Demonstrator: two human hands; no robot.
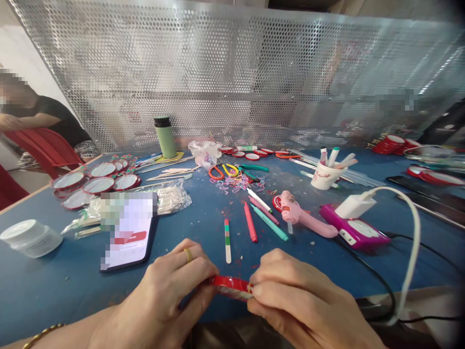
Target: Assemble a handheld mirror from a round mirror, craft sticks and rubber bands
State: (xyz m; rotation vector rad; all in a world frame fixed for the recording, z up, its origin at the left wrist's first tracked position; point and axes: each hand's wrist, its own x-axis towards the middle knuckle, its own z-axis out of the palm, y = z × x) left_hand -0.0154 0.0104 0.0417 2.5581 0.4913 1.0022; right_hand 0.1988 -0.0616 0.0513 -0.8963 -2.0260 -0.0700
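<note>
Near the table's front edge, my left hand [170, 286] and my right hand [301, 295] grip a red-rimmed disc [232, 287] from opposite sides. It is seen nearly edge-on, with a whitish lower edge, and my fingers hide both its ends. The fingers of both hands are closed on it. Just beyond lies a wooden craft stick [227, 242] coloured red, pink and green, touched by neither hand. Past that are a red marker [250, 223], a teal marker [269, 222] and a pink glue gun [307, 219].
A phone [135, 232] and white jar [32, 238] lie left, before piled red-rimmed discs [98, 185]. A purple power strip [366, 233] with cables stands right. Farther back are a paper cup of pens [324, 177], small coloured bands [238, 182] and a green bottle [165, 139].
</note>
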